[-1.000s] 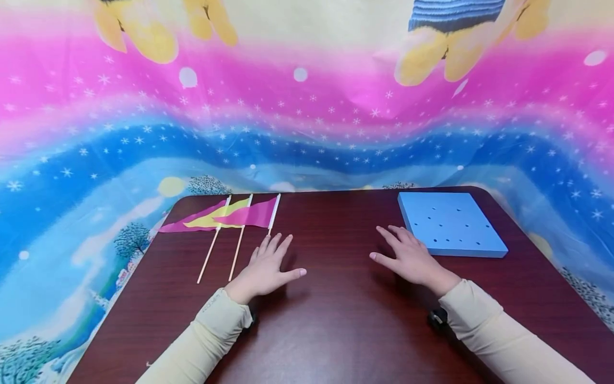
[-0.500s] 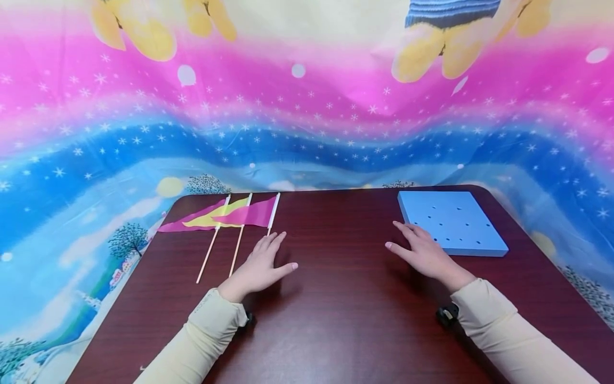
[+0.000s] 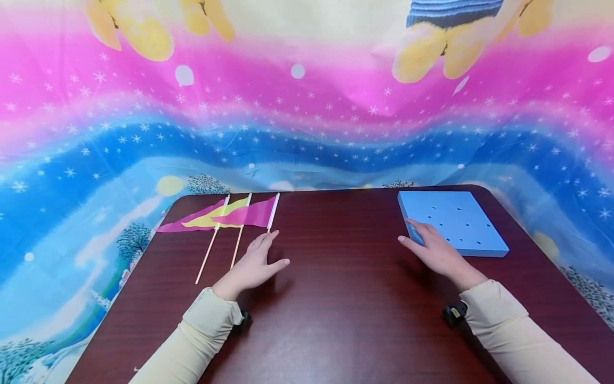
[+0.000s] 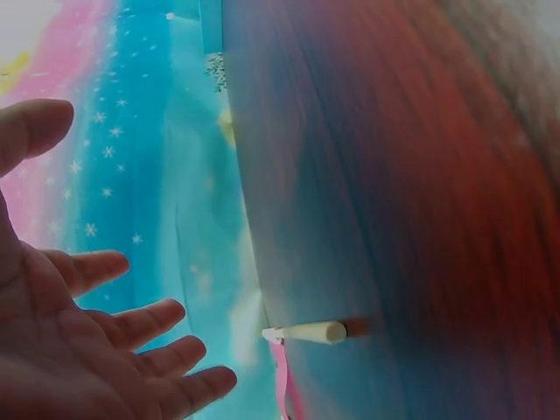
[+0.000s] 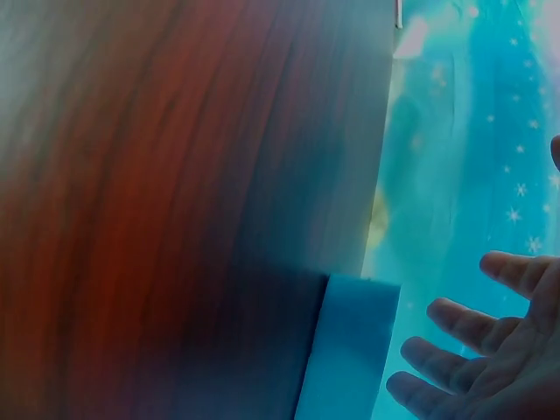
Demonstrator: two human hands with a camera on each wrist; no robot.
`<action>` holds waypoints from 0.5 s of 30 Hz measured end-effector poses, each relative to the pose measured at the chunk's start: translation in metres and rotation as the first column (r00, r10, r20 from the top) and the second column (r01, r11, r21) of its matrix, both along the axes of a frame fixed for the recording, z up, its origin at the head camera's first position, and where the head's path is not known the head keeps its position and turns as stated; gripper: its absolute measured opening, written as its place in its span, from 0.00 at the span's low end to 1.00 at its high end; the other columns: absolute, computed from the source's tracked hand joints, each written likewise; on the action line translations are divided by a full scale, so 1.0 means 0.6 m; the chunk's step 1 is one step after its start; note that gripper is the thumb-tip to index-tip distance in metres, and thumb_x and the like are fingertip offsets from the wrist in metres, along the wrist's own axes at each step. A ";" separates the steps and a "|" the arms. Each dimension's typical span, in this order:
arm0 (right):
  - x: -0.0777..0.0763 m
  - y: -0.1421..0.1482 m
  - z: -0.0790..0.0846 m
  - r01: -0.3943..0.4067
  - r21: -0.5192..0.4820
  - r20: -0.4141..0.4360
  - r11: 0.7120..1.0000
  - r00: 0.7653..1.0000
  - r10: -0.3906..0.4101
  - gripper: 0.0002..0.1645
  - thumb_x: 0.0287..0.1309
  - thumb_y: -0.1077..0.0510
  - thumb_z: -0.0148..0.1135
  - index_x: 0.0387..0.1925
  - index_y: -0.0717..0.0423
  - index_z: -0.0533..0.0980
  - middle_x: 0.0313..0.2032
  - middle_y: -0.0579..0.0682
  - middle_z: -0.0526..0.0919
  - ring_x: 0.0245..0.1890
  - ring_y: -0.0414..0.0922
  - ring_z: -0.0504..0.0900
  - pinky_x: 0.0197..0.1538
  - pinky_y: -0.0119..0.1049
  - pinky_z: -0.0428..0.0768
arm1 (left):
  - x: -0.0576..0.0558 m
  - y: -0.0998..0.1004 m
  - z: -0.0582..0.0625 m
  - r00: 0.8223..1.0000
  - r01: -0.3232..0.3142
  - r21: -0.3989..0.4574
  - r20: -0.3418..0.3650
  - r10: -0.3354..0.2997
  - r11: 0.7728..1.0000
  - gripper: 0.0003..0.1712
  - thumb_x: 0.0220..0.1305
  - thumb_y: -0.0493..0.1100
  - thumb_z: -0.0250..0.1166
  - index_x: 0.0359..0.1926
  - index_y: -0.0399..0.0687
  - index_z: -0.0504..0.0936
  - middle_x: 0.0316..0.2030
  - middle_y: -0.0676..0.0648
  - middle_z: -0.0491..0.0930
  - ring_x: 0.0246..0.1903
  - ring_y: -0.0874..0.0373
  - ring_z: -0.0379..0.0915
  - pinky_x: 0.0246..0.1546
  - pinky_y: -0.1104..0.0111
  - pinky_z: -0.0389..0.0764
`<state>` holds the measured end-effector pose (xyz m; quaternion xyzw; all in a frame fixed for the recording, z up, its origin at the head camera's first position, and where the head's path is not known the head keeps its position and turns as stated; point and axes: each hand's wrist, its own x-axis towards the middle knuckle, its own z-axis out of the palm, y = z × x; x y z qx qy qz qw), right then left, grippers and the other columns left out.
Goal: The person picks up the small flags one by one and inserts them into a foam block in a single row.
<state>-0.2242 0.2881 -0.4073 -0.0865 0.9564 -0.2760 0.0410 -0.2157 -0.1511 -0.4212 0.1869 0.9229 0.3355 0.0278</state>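
Observation:
Three small flags on thin wooden sticks lie side by side at the table's back left: a magenta flag (image 3: 192,220), a yellow flag (image 3: 203,216) and a second magenta flag (image 3: 256,213). My left hand (image 3: 251,268) is held over the lower stick of the rightmost flag, fingers extended and thumb apart, holding nothing. In the left wrist view a flag stick (image 4: 315,332) points toward the camera. A blue square board (image 3: 472,205) with several small holes lies at the back right. My right hand (image 3: 438,253) overlaps its near left corner in the head view, fingers extended, holding nothing.
The dark wooden table (image 3: 331,298) has rounded back corners. Right behind it hangs a colourful curtain (image 3: 307,122) with snowflakes. A dark wrist camera (image 3: 454,313) sits under the right cuff.
Both hands have drifted apart: the left a little to the left, the right to the right over the blue board's corner. Flags and board stay in place.

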 end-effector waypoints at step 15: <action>-0.007 0.063 -0.002 0.079 -0.072 -0.020 0.994 0.997 -0.080 0.43 0.82 0.40 0.38 0.78 0.70 0.51 0.71 0.79 0.55 0.70 0.77 0.55 0.64 0.77 0.57 | -0.015 -0.023 -0.002 0.980 -0.108 0.163 0.185 0.078 0.981 0.46 0.69 0.47 0.67 0.79 0.38 0.56 0.75 0.30 0.55 0.74 0.35 0.52 0.71 0.42 0.58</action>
